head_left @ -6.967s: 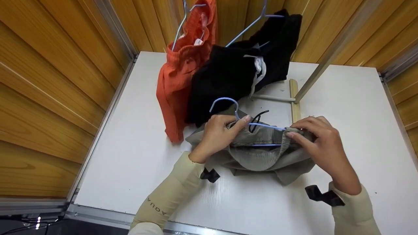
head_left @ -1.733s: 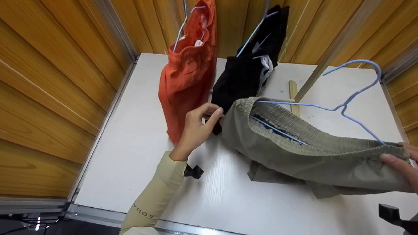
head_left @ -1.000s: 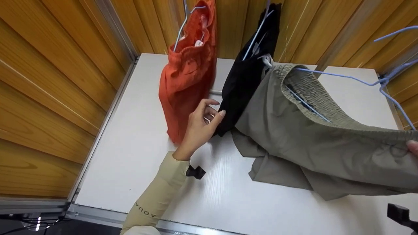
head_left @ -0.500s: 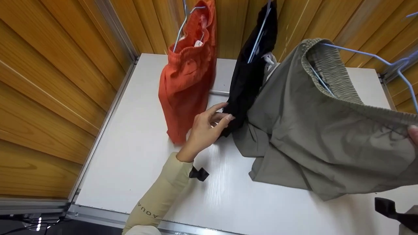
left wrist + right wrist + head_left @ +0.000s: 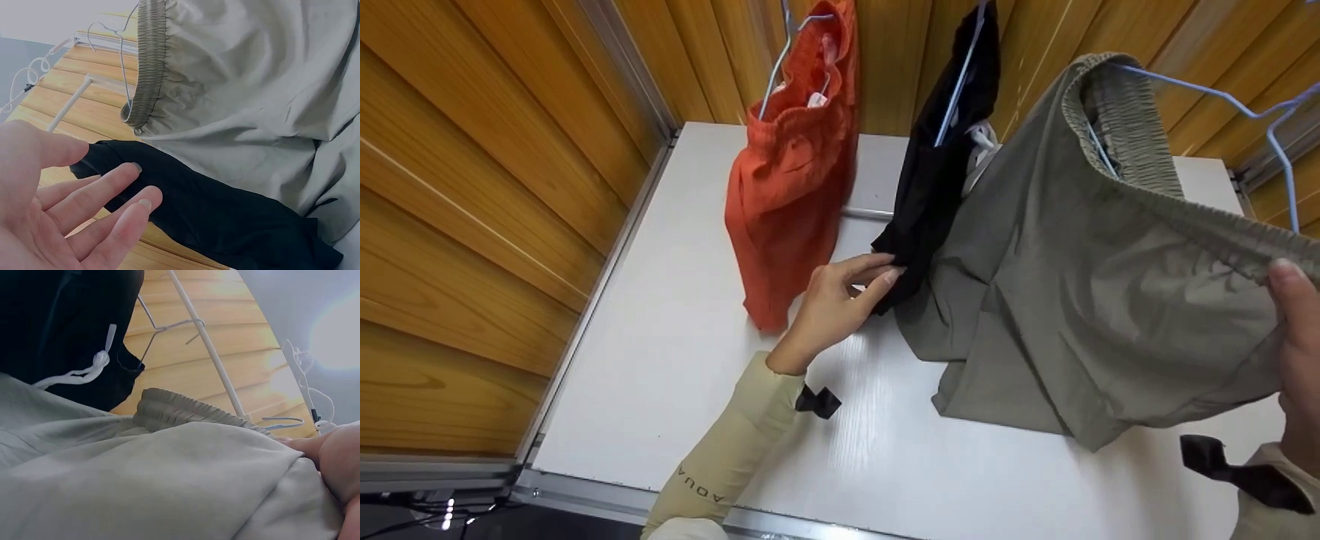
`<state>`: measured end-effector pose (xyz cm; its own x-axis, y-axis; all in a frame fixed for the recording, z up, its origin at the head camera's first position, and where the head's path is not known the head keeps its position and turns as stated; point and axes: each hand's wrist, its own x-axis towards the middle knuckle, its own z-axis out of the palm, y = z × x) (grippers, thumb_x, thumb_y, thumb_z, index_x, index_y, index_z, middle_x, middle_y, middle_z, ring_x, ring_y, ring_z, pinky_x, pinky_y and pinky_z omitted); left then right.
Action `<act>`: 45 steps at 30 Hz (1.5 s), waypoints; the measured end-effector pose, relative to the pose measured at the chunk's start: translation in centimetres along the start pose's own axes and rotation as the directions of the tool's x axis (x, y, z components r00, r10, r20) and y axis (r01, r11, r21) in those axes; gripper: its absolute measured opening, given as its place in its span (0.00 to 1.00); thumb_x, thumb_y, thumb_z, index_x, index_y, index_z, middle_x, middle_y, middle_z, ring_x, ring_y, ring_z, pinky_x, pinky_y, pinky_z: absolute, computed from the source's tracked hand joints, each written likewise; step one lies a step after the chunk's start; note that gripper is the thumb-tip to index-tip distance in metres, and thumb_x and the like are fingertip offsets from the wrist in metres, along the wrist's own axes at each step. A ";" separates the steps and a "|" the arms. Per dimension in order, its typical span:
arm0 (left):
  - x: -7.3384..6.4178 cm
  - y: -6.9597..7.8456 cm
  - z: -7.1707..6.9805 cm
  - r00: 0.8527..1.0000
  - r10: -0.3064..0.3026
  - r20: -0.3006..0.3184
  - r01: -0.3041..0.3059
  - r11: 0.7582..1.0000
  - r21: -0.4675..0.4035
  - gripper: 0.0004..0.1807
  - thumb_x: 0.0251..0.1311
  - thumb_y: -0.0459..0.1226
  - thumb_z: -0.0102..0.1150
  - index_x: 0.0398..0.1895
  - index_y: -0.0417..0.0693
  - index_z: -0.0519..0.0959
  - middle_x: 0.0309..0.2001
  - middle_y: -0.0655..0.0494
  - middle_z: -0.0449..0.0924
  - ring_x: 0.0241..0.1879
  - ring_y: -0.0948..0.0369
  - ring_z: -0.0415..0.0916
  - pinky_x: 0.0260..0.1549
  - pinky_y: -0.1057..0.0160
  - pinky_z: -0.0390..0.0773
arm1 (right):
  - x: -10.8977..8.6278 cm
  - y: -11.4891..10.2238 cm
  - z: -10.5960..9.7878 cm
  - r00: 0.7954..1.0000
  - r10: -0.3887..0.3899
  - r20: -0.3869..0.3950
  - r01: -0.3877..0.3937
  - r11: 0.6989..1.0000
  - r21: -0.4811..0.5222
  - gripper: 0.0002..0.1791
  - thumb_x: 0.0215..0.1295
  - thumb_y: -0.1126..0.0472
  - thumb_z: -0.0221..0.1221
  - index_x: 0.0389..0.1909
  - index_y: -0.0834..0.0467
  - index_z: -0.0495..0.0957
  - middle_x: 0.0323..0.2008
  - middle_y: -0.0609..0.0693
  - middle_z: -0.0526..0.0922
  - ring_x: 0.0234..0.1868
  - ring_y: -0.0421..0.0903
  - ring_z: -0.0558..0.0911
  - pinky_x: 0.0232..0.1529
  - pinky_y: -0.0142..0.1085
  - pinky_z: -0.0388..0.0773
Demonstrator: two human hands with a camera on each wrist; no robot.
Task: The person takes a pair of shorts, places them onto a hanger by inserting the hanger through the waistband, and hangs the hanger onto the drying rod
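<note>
Grey-green elastic-waist pants [image 5: 1117, 300] are held up on the right, a blue wire hanger [image 5: 1272, 137] set inside their waistband. My right hand [image 5: 1301, 330] pinches the right end of that waistband, thumb on the outside. The lower legs lie folded on the table. My left hand [image 5: 836, 304] reaches to the lower part of the black pants [image 5: 926, 180], fingers loosely bent. In the left wrist view its fingertips [image 5: 132, 169] lie over the black cloth without closing round it. White drawstring [image 5: 93, 371] hangs from the black pants.
Orange pants [image 5: 787, 187] hang on another hanger to the left of the black pair. A rod [image 5: 208, 343] of the stand carries a hanger. A white table [image 5: 675, 360] lies beneath, with slatted wooden walls [image 5: 457, 225] around it.
The grey-green pants on their hanger were lifted from the table and turned, pushing the black pants aside. My left hand let them go and moved to the black pants.
</note>
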<state>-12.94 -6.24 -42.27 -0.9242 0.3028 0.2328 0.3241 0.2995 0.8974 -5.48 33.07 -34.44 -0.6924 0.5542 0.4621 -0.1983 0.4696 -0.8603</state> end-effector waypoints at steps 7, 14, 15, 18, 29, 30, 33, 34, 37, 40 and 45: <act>-0.1 0.3 0.2 1.000 0.010 0.017 -0.010 1.000 -0.003 0.16 0.65 0.43 0.59 0.52 0.48 0.81 0.44 0.60 0.87 0.43 0.69 0.83 0.37 0.69 0.81 | 0.9 -1.0 1.4 0.995 0.103 0.008 -0.103 0.992 0.073 0.22 0.65 0.70 0.54 0.60 0.57 0.72 0.45 0.41 0.76 0.46 0.36 0.72 0.54 0.24 0.66; -0.1 0.4 0.2 1.000 0.016 0.019 -0.016 1.000 0.016 0.15 0.64 0.43 0.60 0.50 0.48 0.82 0.43 0.61 0.87 0.43 0.70 0.83 0.35 0.69 0.81 | 1.6 -1.7 2.7 0.992 0.124 -0.016 -0.123 0.992 0.032 0.11 0.66 0.66 0.57 0.25 0.50 0.73 0.25 0.40 0.67 0.29 0.36 0.65 0.36 0.25 0.63; -0.1 0.4 0.2 1.000 0.015 0.019 -0.015 1.000 0.015 0.15 0.64 0.43 0.60 0.50 0.48 0.82 0.43 0.61 0.87 0.43 0.70 0.83 0.35 0.69 0.81 | 1.7 -1.8 2.9 0.994 0.111 -0.005 -0.111 0.994 0.023 0.16 0.66 0.65 0.57 0.19 0.51 0.69 0.22 0.41 0.64 0.26 0.37 0.62 0.32 0.25 0.60; -0.2 0.4 0.2 1.000 0.012 0.021 -0.012 1.000 0.009 0.15 0.64 0.43 0.60 0.50 0.48 0.82 0.43 0.61 0.87 0.43 0.69 0.83 0.35 0.69 0.81 | 1.9 -2.1 3.3 0.995 0.090 0.039 -0.090 0.996 -0.011 0.16 0.69 0.62 0.56 0.18 0.53 0.71 0.19 0.41 0.61 0.23 0.38 0.59 0.28 0.26 0.56; -0.1 0.3 0.4 1.000 0.018 -0.004 -0.019 1.000 -0.016 0.14 0.63 0.42 0.61 0.49 0.47 0.83 0.42 0.59 0.88 0.39 0.68 0.84 0.35 0.65 0.82 | 2.8 -4.0 5.1 0.958 0.277 0.069 -0.284 0.950 0.130 0.09 0.65 0.55 0.61 0.30 0.58 0.82 0.19 0.44 0.67 0.23 0.38 0.65 0.25 0.25 0.59; -0.1 0.3 0.4 1.000 0.019 -0.002 -0.019 1.000 -0.014 0.14 0.63 0.42 0.61 0.49 0.47 0.83 0.42 0.59 0.88 0.38 0.68 0.84 0.35 0.64 0.82 | 2.9 -4.1 5.3 0.962 0.264 0.069 -0.271 0.952 0.145 0.10 0.65 0.56 0.62 0.30 0.58 0.82 0.19 0.44 0.67 0.23 0.38 0.65 0.25 0.25 0.59; -0.1 0.2 0.5 1.000 0.016 0.005 -0.016 1.000 -0.008 0.14 0.64 0.42 0.60 0.49 0.48 0.82 0.42 0.60 0.88 0.36 0.69 0.84 0.34 0.65 0.82 | 3.4 -4.1 6.2 0.979 0.197 0.056 -0.204 0.955 0.215 0.09 0.63 0.61 0.62 0.25 0.60 0.82 0.17 0.44 0.67 0.23 0.38 0.63 0.27 0.25 0.59; -0.1 0.2 0.5 1.000 0.015 0.007 -0.015 1.000 -0.005 0.14 0.64 0.43 0.60 0.49 0.48 0.82 0.41 0.60 0.88 0.35 0.68 0.83 0.33 0.66 0.82 | 3.5 -4.1 6.4 0.982 0.182 0.050 -0.188 0.960 0.207 0.10 0.63 0.61 0.62 0.23 0.59 0.81 0.16 0.43 0.67 0.22 0.38 0.63 0.26 0.25 0.59; -0.1 0.3 0.6 1.000 0.010 0.012 -0.010 1.000 -0.001 0.14 0.64 0.43 0.60 0.50 0.49 0.82 0.42 0.61 0.88 0.35 0.68 0.83 0.32 0.68 0.81 | 3.9 -4.2 6.8 0.988 0.145 0.043 -0.148 0.985 0.084 0.12 0.66 0.60 0.60 0.21 0.55 0.80 0.16 0.42 0.65 0.21 0.38 0.61 0.25 0.26 0.56; 0.0 0.3 0.6 1.000 0.010 0.016 -0.010 1.000 -0.001 0.15 0.64 0.44 0.60 0.50 0.50 0.82 0.42 0.62 0.87 0.36 0.69 0.83 0.32 0.68 0.80 | 4.3 -4.2 7.1 0.992 0.122 0.044 -0.122 0.992 0.009 0.15 0.67 0.58 0.59 0.19 0.55 0.77 0.14 0.42 0.62 0.19 0.38 0.59 0.23 0.26 0.54; 0.0 0.3 0.6 1.000 0.008 0.022 -0.008 1.000 -0.004 0.14 0.64 0.43 0.60 0.50 0.50 0.82 0.42 0.63 0.87 0.38 0.70 0.83 0.33 0.66 0.80 | 4.7 -4.0 7.5 0.992 0.117 0.050 -0.116 0.993 -0.021 0.15 0.67 0.58 0.59 0.19 0.54 0.78 0.13 0.41 0.63 0.17 0.37 0.60 0.21 0.26 0.55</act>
<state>-12.69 -5.56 -42.22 -0.9169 0.3252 0.2313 0.3305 0.2938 0.8969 -13.17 28.68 -30.42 -0.7445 0.5702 0.3473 -0.1021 0.4168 -0.9033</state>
